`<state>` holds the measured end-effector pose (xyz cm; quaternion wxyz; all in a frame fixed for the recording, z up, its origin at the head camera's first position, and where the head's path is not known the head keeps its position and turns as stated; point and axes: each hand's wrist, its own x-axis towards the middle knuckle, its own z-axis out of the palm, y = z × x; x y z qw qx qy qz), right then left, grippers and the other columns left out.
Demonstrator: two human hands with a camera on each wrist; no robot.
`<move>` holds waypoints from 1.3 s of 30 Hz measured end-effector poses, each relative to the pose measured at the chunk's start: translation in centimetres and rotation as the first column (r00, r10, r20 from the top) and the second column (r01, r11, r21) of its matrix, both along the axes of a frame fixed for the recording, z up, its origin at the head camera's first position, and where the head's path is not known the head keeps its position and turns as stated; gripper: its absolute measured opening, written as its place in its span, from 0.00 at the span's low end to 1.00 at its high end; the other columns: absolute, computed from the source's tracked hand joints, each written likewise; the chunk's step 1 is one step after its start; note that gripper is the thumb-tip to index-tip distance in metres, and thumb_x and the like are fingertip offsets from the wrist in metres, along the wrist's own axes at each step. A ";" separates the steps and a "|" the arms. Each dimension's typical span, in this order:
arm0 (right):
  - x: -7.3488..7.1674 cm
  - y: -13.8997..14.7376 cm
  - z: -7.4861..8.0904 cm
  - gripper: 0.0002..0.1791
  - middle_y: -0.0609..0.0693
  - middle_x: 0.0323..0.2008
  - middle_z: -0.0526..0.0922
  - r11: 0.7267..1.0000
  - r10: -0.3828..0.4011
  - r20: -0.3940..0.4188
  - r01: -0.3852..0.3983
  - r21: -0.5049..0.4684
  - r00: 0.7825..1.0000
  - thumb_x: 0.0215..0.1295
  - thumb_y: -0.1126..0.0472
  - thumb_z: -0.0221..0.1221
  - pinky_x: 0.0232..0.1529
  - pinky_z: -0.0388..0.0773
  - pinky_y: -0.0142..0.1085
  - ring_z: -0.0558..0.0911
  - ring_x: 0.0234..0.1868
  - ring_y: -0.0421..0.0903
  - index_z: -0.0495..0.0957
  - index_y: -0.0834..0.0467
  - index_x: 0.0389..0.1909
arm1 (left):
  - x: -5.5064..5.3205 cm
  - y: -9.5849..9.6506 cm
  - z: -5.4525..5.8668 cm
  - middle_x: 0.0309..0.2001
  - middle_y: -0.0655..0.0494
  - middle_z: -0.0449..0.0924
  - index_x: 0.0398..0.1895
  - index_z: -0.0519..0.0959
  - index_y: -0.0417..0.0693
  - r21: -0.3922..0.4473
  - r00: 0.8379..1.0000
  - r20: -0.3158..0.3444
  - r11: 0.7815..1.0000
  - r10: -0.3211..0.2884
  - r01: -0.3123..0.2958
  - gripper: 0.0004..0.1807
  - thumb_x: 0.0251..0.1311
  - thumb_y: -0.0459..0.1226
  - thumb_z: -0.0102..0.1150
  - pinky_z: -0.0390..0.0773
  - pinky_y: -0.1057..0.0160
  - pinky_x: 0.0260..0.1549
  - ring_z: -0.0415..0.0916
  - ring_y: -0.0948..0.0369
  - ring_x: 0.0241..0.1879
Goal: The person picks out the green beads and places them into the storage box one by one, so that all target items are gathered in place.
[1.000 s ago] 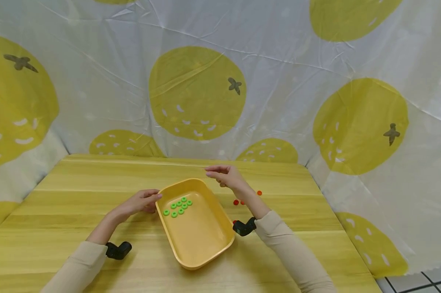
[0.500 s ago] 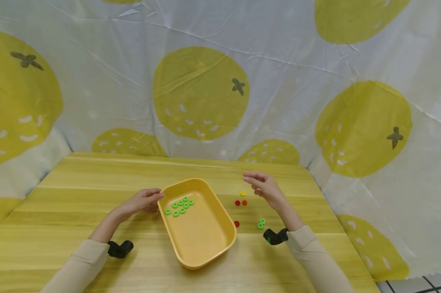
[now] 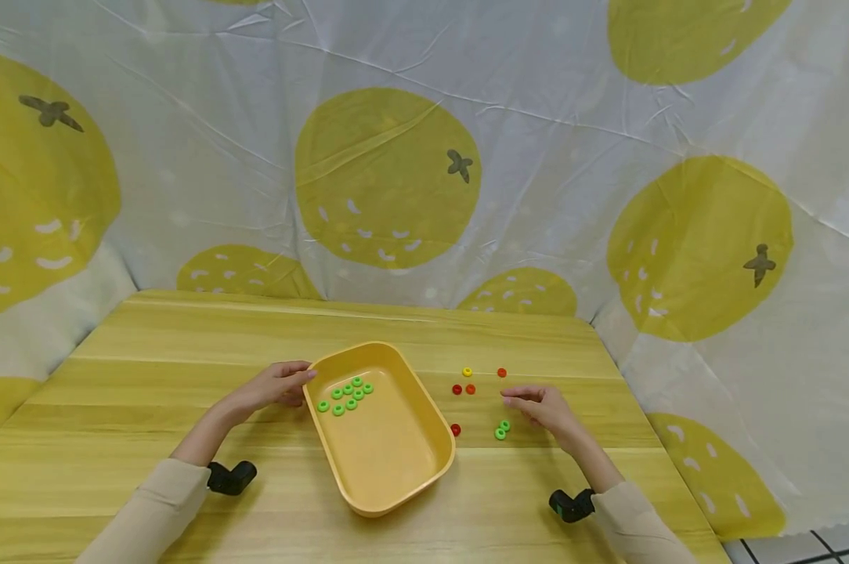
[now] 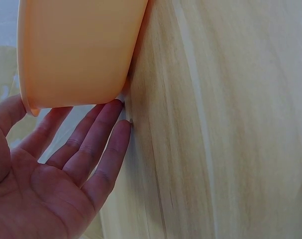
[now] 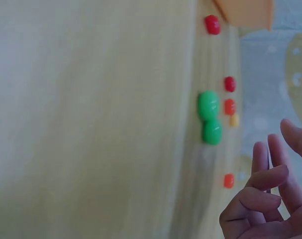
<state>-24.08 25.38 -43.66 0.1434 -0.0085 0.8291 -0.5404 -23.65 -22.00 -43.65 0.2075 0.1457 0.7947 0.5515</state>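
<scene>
A yellow-orange plastic tray (image 3: 396, 458) sits angled on the table, with several green ring-shaped beads (image 3: 351, 404) at its far left end. At its left corner my left hand (image 3: 272, 386) pinches the rim with the thumb, the other fingers stretched against the outer wall (image 4: 81, 59). My right hand (image 3: 550, 409) hovers over the right of the table, thumb and index finger apart and holding nothing. Just left and below its fingertips lie two green beads (image 3: 500, 432) side by side. An orange bead (image 3: 502, 373) lies beyond that hand.
Between tray and right hand lie a yellow bead (image 3: 467, 372), a dark red bead (image 3: 457, 389), and an orange-red bead (image 3: 471, 389). Another red bead (image 3: 456, 430) sits close by the tray's right side. A fruit-print cloth (image 3: 537, 196) hangs behind the wooden table (image 3: 206, 345).
My right hand has moved from over the tray's far side rightward, then down and nearer the green beads, uncovering the loose beads. My left hand keeps its place on the tray.
</scene>
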 end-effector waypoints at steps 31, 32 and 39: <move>-0.5 -1.5 0.3 0.08 0.54 0.31 0.85 0.938 0.199 -0.322 -0.085 0.336 0.926 0.54 0.62 0.66 0.24 0.74 0.28 0.77 0.25 0.42 0.84 0.60 0.35 | 0.3 0.1 0.1 0.60 0.30 0.67 0.68 0.52 0.26 -0.009 1.000 0.006 1.000 0.009 -0.009 0.33 0.73 0.45 0.39 0.78 0.53 0.52 0.72 0.45 0.57; -0.8 -2.0 0.7 0.08 0.54 0.31 0.85 0.940 0.200 -0.328 -0.086 0.330 0.923 0.54 0.62 0.66 0.24 0.73 0.28 0.77 0.25 0.44 0.84 0.59 0.35 | 0.3 0.1 0.1 0.61 0.29 0.67 0.68 0.52 0.26 -0.011 1.000 0.007 1.000 0.012 -0.012 0.33 0.73 0.45 0.39 0.78 0.53 0.52 0.71 0.44 0.57; -2.1 -6.2 3.7 0.09 0.55 0.34 0.85 0.950 0.251 -0.351 -0.160 0.270 0.902 0.55 0.61 0.66 0.21 0.72 0.29 0.76 0.21 0.50 0.84 0.58 0.37 | 0.2 0.2 0.2 0.60 0.29 0.66 0.67 0.53 0.25 -0.011 1.000 0.009 1.000 0.016 -0.016 0.33 0.72 0.45 0.39 0.78 0.52 0.53 0.70 0.43 0.58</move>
